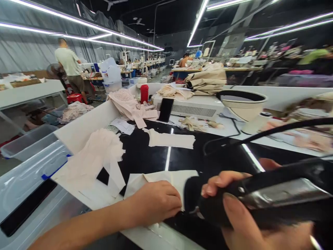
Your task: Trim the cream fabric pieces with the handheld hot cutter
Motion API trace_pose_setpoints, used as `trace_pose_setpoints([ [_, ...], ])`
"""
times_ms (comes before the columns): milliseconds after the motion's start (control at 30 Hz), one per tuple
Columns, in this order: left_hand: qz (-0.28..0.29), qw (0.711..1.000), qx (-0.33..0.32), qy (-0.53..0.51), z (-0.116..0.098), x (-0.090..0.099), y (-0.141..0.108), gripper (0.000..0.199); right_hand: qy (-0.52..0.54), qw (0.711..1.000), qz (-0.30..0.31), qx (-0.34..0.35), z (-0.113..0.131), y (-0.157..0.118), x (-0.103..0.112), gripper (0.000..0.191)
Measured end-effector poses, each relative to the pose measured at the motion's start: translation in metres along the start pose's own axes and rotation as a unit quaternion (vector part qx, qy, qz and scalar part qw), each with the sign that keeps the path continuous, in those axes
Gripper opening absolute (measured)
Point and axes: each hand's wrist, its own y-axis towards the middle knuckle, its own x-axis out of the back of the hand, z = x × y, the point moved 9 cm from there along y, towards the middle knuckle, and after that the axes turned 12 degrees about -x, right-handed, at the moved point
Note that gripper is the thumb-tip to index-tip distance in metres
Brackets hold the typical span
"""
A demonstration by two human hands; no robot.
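My left hand (pixel 158 201) is closed on the near edge of a cream fabric piece (pixel 137 182) that lies on the shiny black tabletop (pixel 182 159). Wrapped in the fingers of my right hand (pixel 241 215) is a black handheld tool (pixel 281 194) with a silver panel and a dark cable. The tool's front end is beside the fabric, just right of my left hand. Farther back on the black top rests another cream strip (pixel 171 140). A pile of pale fabric pieces (pixel 99 156) spreads over the left side.
A phone (pixel 165 109) stands upright behind the strip, near a red bottle (pixel 144 94). At the back right are a cream round container (pixel 243 102) and a thread cone (pixel 256 123). Clear plastic bins (pixel 33 144) sit at the left. A person (pixel 69 66) stands in the left background.
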Motion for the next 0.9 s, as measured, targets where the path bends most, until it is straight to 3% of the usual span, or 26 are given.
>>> trace_pose_setpoints([
  [100, -0.026, 0.997, 0.030, -0.060, 0.003, 0.004, -0.007, 0.015, 0.088, 0.996, -0.001, -0.029, 0.011, -0.006, -0.009, 0.065],
  [233, -0.033, 0.991, 0.051, -0.116, 0.005, 0.004, -0.011, 0.018, 0.098, 0.995, 0.006, -0.022, 0.009, -0.004, -0.010, 0.066],
  [900, -0.031, 0.989, 0.060, -0.129, 0.009, 0.015, -0.007, 0.019, 0.135, 0.990, 0.040, -0.009, 0.011, -0.007, -0.021, 0.058],
])
